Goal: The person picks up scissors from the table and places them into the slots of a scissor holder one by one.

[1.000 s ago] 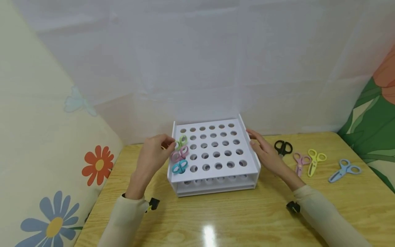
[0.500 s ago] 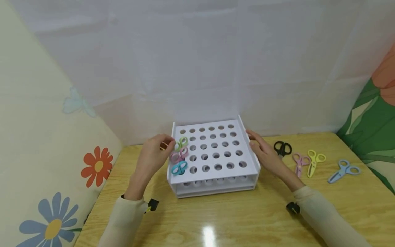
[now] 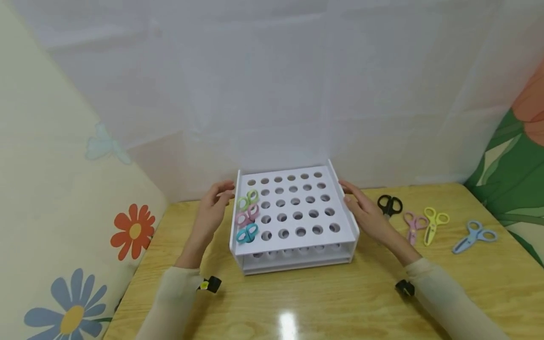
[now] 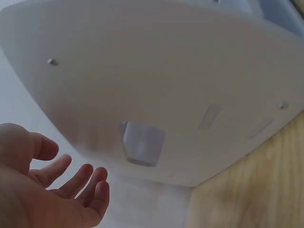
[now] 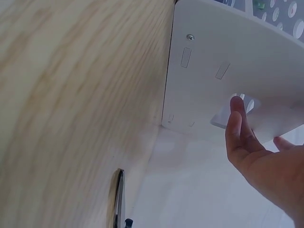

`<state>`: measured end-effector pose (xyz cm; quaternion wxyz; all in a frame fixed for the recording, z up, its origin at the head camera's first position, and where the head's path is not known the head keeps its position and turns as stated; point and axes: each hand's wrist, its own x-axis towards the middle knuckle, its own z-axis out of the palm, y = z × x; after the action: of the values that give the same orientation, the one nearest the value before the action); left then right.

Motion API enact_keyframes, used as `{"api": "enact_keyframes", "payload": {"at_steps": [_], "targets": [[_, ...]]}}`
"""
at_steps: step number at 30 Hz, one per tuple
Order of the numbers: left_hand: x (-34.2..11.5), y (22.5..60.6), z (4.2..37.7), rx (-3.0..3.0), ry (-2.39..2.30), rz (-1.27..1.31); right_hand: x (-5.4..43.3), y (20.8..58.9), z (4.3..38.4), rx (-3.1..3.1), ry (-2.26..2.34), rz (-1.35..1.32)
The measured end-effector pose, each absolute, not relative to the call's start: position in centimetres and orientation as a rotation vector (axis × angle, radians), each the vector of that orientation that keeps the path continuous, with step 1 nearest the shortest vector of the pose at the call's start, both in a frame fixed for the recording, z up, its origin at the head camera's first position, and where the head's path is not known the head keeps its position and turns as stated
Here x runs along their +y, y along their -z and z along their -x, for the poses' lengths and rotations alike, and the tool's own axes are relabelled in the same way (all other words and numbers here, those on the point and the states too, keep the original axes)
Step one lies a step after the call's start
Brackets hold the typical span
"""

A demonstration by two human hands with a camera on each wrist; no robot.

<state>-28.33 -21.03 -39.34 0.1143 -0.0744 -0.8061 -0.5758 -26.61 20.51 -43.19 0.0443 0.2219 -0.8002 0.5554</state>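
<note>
A white rack (image 3: 297,243) with rows of round holes stands on the table. Green scissors (image 3: 248,201), pink scissors (image 3: 248,215) and teal scissors (image 3: 247,233) have their handles up in its left column, blades hidden in the holes. My left hand (image 3: 212,208) is just left of the rack, holding nothing. In the left wrist view its loosely bent fingers are apart from the side panel (image 4: 166,85) and its cutout. My right hand (image 3: 367,215) rests against the rack's right side; in the right wrist view its fingers reach the cutout in that panel (image 5: 204,71).
On the table right of the rack lie black scissors (image 3: 388,207), another pink pair of scissors (image 3: 412,225), yellow scissors (image 3: 432,224) and light blue scissors (image 3: 473,234). A white cloth wall (image 3: 280,94) rises close behind the rack.
My left hand has let go of the green scissors' handle and moved a little left, off the rack. The right hand has stayed at the rack's right side.
</note>
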Motion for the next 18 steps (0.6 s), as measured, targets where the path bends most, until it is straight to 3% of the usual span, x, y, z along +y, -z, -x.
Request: {"api": "enact_keyframes", "payload": {"at_steps": [18], "targets": [[-19.9,41.9,28.6,-2.205,2.079,0.196,20.4,43.4,26.5,-2.437,-1.694,-0.663]]}}
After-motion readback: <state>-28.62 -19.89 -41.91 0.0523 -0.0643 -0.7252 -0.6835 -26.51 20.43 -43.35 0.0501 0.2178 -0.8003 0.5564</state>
